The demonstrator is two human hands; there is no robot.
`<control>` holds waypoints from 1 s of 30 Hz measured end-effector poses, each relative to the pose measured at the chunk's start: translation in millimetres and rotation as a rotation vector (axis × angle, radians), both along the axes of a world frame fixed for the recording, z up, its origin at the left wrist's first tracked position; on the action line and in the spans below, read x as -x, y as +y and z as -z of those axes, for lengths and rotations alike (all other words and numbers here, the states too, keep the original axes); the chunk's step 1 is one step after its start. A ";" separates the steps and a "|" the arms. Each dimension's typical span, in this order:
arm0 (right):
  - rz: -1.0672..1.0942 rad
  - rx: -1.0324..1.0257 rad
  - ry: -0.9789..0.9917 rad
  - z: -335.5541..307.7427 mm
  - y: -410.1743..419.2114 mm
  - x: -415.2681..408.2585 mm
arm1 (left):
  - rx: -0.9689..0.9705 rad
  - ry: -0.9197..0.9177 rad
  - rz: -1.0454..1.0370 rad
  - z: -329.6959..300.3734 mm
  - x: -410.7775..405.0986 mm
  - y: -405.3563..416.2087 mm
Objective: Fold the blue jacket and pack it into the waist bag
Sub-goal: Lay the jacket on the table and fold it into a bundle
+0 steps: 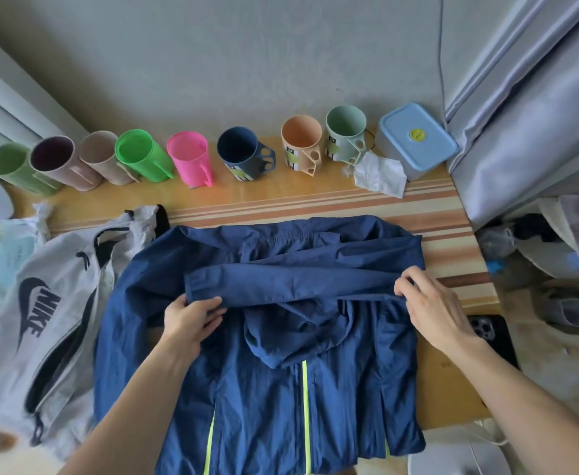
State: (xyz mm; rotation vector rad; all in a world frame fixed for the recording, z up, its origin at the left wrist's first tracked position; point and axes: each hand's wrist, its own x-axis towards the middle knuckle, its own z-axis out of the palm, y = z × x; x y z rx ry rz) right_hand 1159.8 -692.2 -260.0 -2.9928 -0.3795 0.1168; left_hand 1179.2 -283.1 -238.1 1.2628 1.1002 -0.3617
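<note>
The blue jacket [274,341] with neon-yellow zip lines lies spread on the wooden table, its hood lying on the middle of the body. One sleeve is folded across the body from right to left. My left hand [192,320] pinches that sleeve near its cuff. My right hand [432,310] pinches the fabric at the sleeve's right end, by the jacket's edge. The grey waist bag [51,323] with a dark logo lies left of the jacket, its zip open, partly under the jacket's left side.
A row of several coloured cups [188,162] lines the back of the table [452,389], with a blue-lidded box [416,140] and crumpled tissue [380,176] at the right. A phone [490,332] lies by the right edge. Bags and clutter sit on both sides.
</note>
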 end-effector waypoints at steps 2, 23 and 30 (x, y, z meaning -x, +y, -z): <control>0.022 -0.008 0.002 -3.3 -0.8 -5.5 | -0.047 -0.139 -0.003 -0.8 -10.3 1.9; 0.086 -0.289 -0.295 8.7 90.2 -35.1 | -0.731 -0.525 0.314 -8.8 -1.3 29.8; -0.081 -0.008 0.072 25.2 79.6 -11.4 | -0.818 -0.445 0.887 8.9 15.7 45.7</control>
